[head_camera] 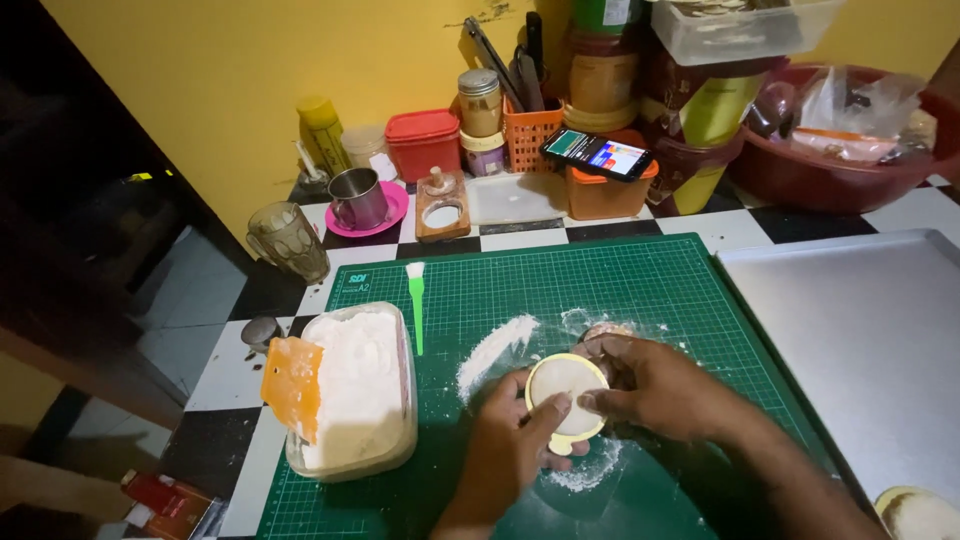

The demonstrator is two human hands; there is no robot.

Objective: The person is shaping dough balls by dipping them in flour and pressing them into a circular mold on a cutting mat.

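Both hands, left hand (505, 450) and right hand (655, 385), bare, forearms unsleeved, no rings

The green cutting mat (620, 290) looks matt and rubbery, dusted with powdery flour (495, 345). At three o'clock lies a smooth, dull metal tray (870, 330); at nine o'clock, a translucent plastic tub (355, 400).

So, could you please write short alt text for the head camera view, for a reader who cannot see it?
Two bare hands, left hand and right hand, hold a round pale-yellow plastic mould over a floured green cutting mat. To the left stand a clear plastic tub of white flour with an orange scraper and a green brush; a metal baking tray lies right.
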